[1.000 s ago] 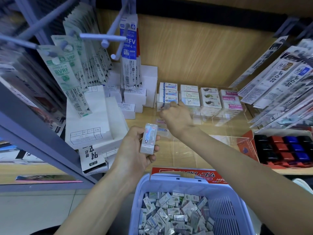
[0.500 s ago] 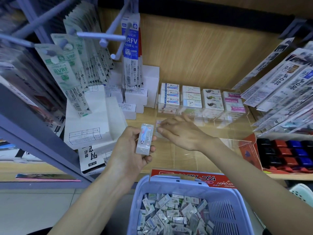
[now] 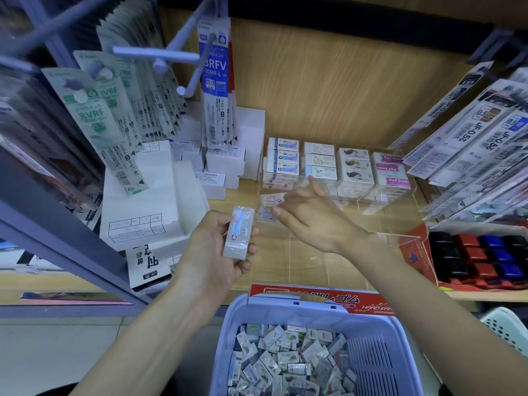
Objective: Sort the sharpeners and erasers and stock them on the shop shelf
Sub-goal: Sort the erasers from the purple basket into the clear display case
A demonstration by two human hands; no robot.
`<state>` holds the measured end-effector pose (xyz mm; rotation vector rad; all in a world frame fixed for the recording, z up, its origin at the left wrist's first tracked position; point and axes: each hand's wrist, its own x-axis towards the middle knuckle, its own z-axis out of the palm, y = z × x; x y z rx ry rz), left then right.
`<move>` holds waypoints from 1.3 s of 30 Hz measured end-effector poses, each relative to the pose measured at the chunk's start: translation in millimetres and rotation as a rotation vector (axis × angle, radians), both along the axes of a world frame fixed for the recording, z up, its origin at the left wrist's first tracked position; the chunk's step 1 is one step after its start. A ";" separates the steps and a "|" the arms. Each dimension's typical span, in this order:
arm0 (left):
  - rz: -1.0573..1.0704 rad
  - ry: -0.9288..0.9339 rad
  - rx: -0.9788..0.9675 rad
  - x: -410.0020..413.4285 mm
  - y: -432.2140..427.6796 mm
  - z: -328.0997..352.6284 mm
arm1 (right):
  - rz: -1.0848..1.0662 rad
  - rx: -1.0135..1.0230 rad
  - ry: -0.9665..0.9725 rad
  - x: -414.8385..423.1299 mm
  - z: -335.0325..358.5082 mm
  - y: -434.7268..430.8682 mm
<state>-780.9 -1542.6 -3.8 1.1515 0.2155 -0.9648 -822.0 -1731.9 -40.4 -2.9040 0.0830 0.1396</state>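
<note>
1. My left hand (image 3: 217,252) is bare, and the forearm behind it shows only skin down to the lower edge of view.
2. My right hand (image 3: 311,221) is bare too, its forearm uncovered out to the right edge.
3. The thumbnail (image 3: 276,211) on my right hand looks short and plain.

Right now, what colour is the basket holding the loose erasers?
Pale lilac-blue basket, clearest in the head view.
</note>
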 end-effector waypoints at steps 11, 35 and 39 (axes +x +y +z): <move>-0.009 -0.008 0.014 0.6 -0.9 -0.7 | -0.043 -0.087 0.087 1.3 0.9 10.7; -0.062 -0.132 -0.071 -12.7 -5.3 -10.0 | -0.690 1.133 -0.521 -59.3 10.0 82.6; -0.010 -0.259 -0.056 -11.7 -3.3 -14.6 | -0.603 1.204 -0.449 -60.3 12.9 84.5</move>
